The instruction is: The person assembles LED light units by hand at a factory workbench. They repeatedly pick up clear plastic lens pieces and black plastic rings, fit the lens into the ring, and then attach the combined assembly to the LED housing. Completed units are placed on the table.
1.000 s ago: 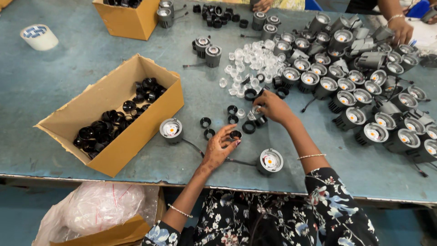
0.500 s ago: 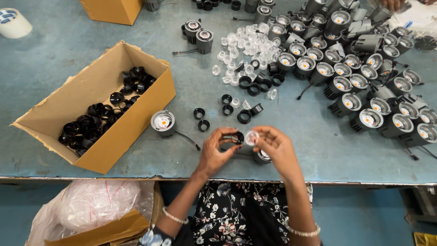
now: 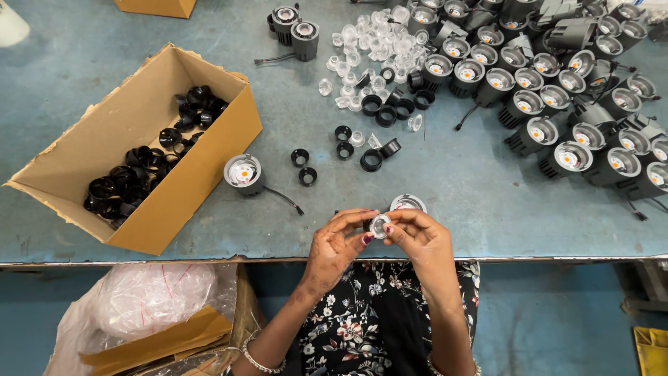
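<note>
Both hands, left hand (image 3: 339, 245) and right hand (image 3: 419, 239), pinch a clear lens (image 3: 380, 225); cardboard box (image 3: 139, 111) holds black rings (image 3: 142, 163).

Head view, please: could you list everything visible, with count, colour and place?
Table: one, blue-grey, centre.
Cardboard box: one, brown, left, holding black rings.
Spotlight housings: many, dark, upper right.
Single spotlight: one, beside the box.
Clear lenses: a pile, top centre.
Loose black rings: several, mid-table.
Plastic bag: one, whitish, below the table.
Small lens part: one, clear, between both hands.
Left hand, right hand: fingers pinching it.
</note>
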